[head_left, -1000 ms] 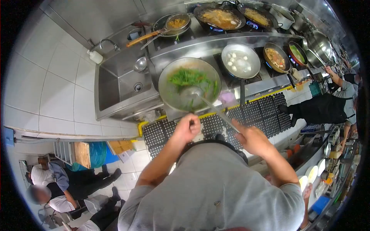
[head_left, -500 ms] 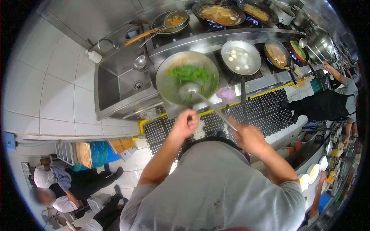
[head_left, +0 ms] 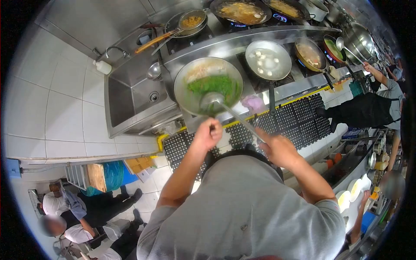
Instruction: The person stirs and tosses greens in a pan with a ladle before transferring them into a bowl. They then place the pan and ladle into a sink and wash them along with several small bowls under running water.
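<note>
A wide metal wok [head_left: 181, 93] on the near burner holds chopped green leafy vegetables [head_left: 212, 86]. My left hand [head_left: 208, 135] is closed at the wok's near edge, around its handle, most of which the fingers hide. In my right hand [head_left: 278, 149] is the long handle of a ladle [head_left: 236, 114]. The ladle's bowl rests among the greens at the near right part of the wok.
Right of the wok, a pan [head_left: 268, 60] holds white pieces in liquid. A pink cloth [head_left: 253, 104] lies on the counter edge. At left is a sink [head_left: 130, 97]. A co-worker [head_left: 368, 110] stands at right, holding another ladle [head_left: 349, 50]; others sit lower left.
The ladle's bowl and the greens have shifted slightly within the wok. The whole view has moved a little. Both of my hands keep their grips.
</note>
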Tool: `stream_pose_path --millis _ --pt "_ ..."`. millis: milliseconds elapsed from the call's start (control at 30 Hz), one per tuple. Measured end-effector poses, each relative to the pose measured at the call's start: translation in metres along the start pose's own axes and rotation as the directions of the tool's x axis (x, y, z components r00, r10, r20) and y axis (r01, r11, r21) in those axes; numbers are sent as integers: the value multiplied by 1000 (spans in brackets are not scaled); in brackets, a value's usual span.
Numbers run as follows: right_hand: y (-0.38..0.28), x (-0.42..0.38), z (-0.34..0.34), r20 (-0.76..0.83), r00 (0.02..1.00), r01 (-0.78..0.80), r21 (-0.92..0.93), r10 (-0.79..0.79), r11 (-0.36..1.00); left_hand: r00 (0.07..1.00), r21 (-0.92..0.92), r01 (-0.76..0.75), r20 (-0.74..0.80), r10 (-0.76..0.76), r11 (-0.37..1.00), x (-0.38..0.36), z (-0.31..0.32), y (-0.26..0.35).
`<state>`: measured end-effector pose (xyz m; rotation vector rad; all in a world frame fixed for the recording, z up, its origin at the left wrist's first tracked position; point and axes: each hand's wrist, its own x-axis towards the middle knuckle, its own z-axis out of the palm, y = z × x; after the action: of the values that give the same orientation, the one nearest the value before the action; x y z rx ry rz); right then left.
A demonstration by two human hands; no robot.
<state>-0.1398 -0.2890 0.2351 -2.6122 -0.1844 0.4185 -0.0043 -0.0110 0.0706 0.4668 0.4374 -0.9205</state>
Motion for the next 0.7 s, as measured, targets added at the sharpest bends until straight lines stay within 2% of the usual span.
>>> stream_pose_path --millis 67,133,200,267,333,400,500,533,600,667,700 --pt "-1 10 9 -23 998 -52 -24 51 998 999 -59 35 10 -34 998 13 6 18" --pt "5 32 26 -75 997 -37 -85 31 996 999 -70 36 -6 -36 997 8 14 17" --pt "4 50 37 -232 973 -20 -65 4 998 998 70 -68 16 67 995 -12 12 -1" --pt "7 55 38 -264 964 -8 -55 -7 998 997 140 -73 22 70 987 -33 8 -26" --pt "11 45 32 -296 954 28 -36 -37 999 987 114 -89 -122 102 990 -41 24 -36" --pt "16 30 25 -283 958 56 15 -50 998 991 120 -114 78 105 986 -8 -13 -28" --pt "16 18 11 -226 974 10 167 28 986 995 80 -95 -7 96 992 34 -23 -9" --pt "18 20 13 -210 978 26 156 8 987 993 96 -110 -31 113 989 45 -29 -7" --pt "24 28 18 -372 928 147 303 -25 942 988 65 -146 -34 148 987 54 -40 -10" --pt "25 42 15 -351 936 131 314 -13 940 984 30 -175 -40 176 984 63 -49 -17" --pt "22 52 9 -277 957 25 356 80 934 988 -2 -146 -52 146 989 60 -45 -18"
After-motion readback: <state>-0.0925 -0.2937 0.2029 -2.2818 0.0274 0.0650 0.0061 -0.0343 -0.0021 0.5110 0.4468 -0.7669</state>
